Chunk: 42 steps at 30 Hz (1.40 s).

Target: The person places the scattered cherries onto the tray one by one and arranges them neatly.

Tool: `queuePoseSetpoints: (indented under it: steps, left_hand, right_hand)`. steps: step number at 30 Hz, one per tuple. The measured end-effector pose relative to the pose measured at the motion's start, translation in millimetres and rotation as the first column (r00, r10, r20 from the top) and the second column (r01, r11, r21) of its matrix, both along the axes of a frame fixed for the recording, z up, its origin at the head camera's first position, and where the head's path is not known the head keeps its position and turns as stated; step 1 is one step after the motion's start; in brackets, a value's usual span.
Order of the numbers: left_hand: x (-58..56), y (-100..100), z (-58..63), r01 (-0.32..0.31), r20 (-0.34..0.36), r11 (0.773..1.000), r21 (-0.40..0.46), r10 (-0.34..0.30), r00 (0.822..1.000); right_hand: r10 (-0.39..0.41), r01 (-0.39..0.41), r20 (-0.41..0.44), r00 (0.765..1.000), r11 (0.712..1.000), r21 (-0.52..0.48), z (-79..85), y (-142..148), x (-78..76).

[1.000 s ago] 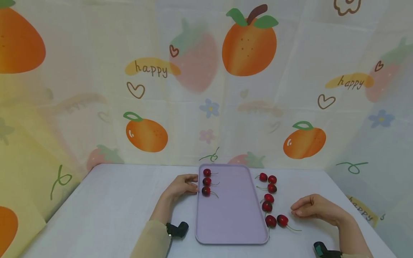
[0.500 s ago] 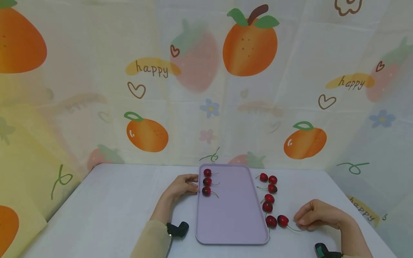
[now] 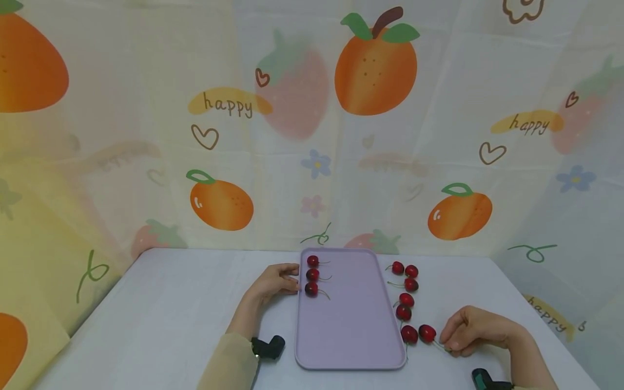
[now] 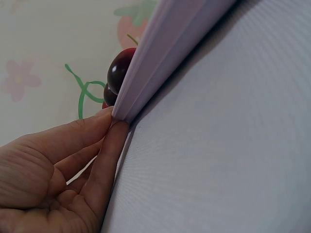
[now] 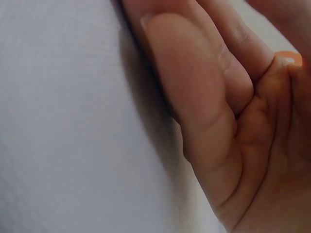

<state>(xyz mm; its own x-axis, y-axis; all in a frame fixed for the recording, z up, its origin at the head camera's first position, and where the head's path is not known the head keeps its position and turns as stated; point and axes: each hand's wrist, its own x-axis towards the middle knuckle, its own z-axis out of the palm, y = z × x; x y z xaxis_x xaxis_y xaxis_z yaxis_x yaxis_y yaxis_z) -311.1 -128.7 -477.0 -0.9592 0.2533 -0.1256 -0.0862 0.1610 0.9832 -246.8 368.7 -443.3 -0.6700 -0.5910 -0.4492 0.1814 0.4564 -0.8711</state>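
Note:
A lilac tray [image 3: 348, 330] lies on the white table with three cherries [image 3: 311, 290] in a column along its left side, stems pointing right. My left hand [image 3: 277, 281] is at the tray's left edge; in the left wrist view its fingertips [image 4: 119, 128] pinch the rim, beside dark cherries [image 4: 120, 70]. My right hand [image 3: 480, 331] is low over the table right of the tray, thumb and index finger pinching the stem end of the nearest right-hand cherry [image 3: 427, 333]. The right wrist view shows the thumb [image 5: 189, 73] against the fingers; the stem is hidden there.
Several more cherries [image 3: 403, 312] lie in a loose column just right of the tray, one [image 3: 409, 335] close beside the pinched one. A fruit-printed cloth [image 3: 375, 189] hangs behind the table [image 3: 195, 309]. Black wrist cameras [image 3: 268, 346] sit on both wrists.
My right hand has come down to the table, its fingers closing on the lowest right cherry's stem. The left hand, tray and cherries have stayed in place.

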Motion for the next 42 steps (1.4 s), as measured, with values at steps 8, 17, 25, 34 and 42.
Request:
queuePoseSetpoints:
  steps: [8,17,25,34,42]
  left_hand:
    - [-0.9,0.7,0.8,-0.024,0.013,1.0,-0.012,0.024,1.0]
    - [1.3,0.9,4.1,-0.027,0.02,1.0,-0.012,0.027,0.999]
    - [2.4,0.5,4.2,-0.022,0.018,1.0,-0.007,0.022,1.0]
    - [-1.0,-1.2,-1.3,0.005,0.009,1.0,0.012,-0.005,1.0]
    - [0.5,-1.2,-0.5,0.0,0.013,1.0,0.007,0.0,1.0]
  right_hand:
    - [0.025,-0.025,0.039,0.999,1.0,-0.008,0.0,0.1,0.0]
    - [0.057,-0.054,0.072,0.996,0.997,-0.053,-1.7,-1.9,-1.9]
    - [0.042,-0.04,0.043,0.998,0.998,-0.038,-2.8,-1.8,-1.7]
    - [-0.023,0.024,-0.062,0.998,0.999,0.022,-0.9,-0.3,-2.3]
    - [-0.023,0.026,-0.124,0.992,0.999,0.021,1.5,-0.2,-4.9]
